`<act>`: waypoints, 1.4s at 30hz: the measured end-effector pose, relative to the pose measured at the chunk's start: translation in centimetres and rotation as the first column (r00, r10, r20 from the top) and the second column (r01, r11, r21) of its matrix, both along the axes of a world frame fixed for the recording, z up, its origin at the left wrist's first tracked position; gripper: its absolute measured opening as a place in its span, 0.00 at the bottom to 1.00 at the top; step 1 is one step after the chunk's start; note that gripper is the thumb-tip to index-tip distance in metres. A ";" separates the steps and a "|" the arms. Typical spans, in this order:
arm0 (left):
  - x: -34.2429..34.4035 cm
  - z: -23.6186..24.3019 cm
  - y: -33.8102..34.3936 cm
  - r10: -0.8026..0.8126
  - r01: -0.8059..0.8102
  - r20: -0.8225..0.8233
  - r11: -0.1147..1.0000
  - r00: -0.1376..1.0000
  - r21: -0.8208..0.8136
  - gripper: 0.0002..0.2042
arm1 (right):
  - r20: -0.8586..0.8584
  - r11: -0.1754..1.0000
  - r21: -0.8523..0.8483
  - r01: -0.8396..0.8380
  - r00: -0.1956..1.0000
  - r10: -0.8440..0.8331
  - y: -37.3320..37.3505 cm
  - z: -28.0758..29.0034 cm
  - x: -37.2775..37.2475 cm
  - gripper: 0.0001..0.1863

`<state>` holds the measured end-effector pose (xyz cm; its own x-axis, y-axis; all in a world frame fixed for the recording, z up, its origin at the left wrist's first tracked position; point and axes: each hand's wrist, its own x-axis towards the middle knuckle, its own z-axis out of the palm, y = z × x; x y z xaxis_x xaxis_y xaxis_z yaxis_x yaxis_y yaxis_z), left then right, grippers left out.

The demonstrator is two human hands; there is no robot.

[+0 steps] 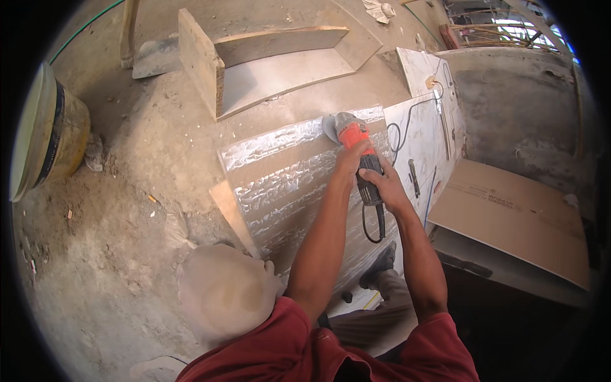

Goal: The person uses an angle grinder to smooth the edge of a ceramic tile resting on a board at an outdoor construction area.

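Both my hands are closed around an angle grinder (354, 132) with an orange-red body and a black handle. My left hand (348, 160) grips the body behind the head. My right hand (384, 183) wraps the black rear handle, from which the cable loops down. At the far end, the grinder's disc (330, 128) is over the far edge area of a large panel (280, 162) with brown and silvery stripes. Whether the disc touches it, I cannot tell. A shoe (378, 266) shows by the panel's near right part, below my arms.
Pale slabs (286, 76) stand and lie beyond the panel, near a shovel blade (156, 57). Left is a large bucket (69, 134). A white slab (423, 127) carries cable and tools; brown cardboard (509, 213) lies right. A rounded beige shape (226, 290) adjoins my left sleeve.
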<state>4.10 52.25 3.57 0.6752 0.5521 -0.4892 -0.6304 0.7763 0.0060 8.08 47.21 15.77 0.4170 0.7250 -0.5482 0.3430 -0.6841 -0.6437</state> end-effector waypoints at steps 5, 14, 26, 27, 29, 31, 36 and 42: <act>-0.1 -1.0 0.2 -0.049 0.049 -0.007 0.999 0.999 0.018 0.17 | -0.053 0.999 0.000 0.045 0.998 -0.045 0.0 -0.3 -0.3 0.37; 0.7 -0.4 -1.1 0.030 -0.026 0.051 0.997 0.998 -0.075 0.15 | 0.086 0.991 -0.067 -0.117 0.989 0.123 -0.1 0.2 0.6 0.38; 0.0 -0.6 -0.6 -0.065 0.064 0.069 0.998 0.996 0.008 0.18 | 0.013 0.996 -0.032 -0.086 0.996 0.087 -0.4 -0.2 1.0 0.39; -0.1 -0.5 -0.6 -0.049 0.052 0.123 0.998 0.991 -0.020 0.18 | 0.014 0.996 -0.030 -0.089 0.996 0.089 -0.2 0.0 0.9 0.39; 0.2 -0.1 -0.7 -0.011 0.018 0.144 0.999 0.990 -0.046 0.16 | 0.083 0.989 -0.064 -0.131 0.987 0.136 0.2 0.4 0.6 0.39; 0.2 -0.4 -0.6 0.035 -0.025 0.153 0.997 0.988 -0.069 0.15 | 0.092 0.989 -0.052 -0.139 0.985 0.144 0.2 0.2 0.3 0.39; 0.1 -0.6 -0.5 0.000 0.000 0.038 1.000 0.999 0.001 0.15 | 0.049 0.996 0.026 -0.080 0.996 0.079 -0.4 -0.5 0.3 0.40; 0.3 -1.2 -0.4 0.020 -0.020 0.031 1.000 0.999 0.010 0.15 | -0.013 0.999 0.005 -0.033 0.999 0.033 -0.4 -0.9 0.5 0.41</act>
